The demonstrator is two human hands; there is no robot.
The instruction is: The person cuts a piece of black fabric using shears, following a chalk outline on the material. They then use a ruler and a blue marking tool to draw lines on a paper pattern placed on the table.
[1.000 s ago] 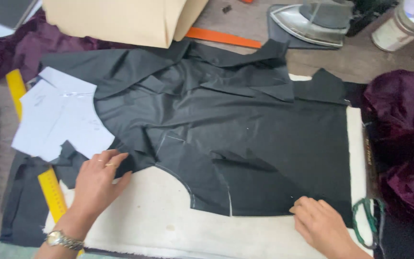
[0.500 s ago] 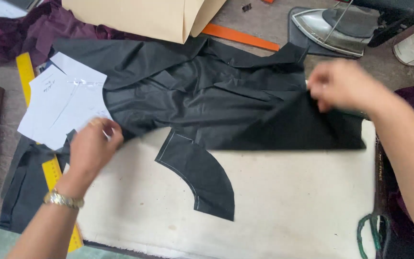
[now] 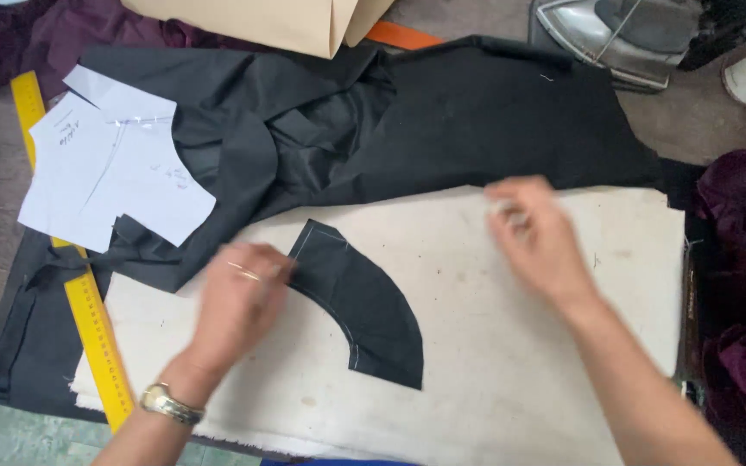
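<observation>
- Fabric: one large black cloth (image 3: 477,129) bunched above one cut curved black piece (image 3: 360,302) on the white-padded bench (image 3: 511,362).
- Left hand (image 3: 239,302): blurred, fingers touching that piece's left edge; pinch or flat, cannot tell.
- Right hand (image 3: 541,237): right of the piece, blurred, grip unclear.
- One yellow ruler (image 3: 88,302), far left.

Both hands motion-blurred; iron (image 3: 623,39) cut off.
</observation>
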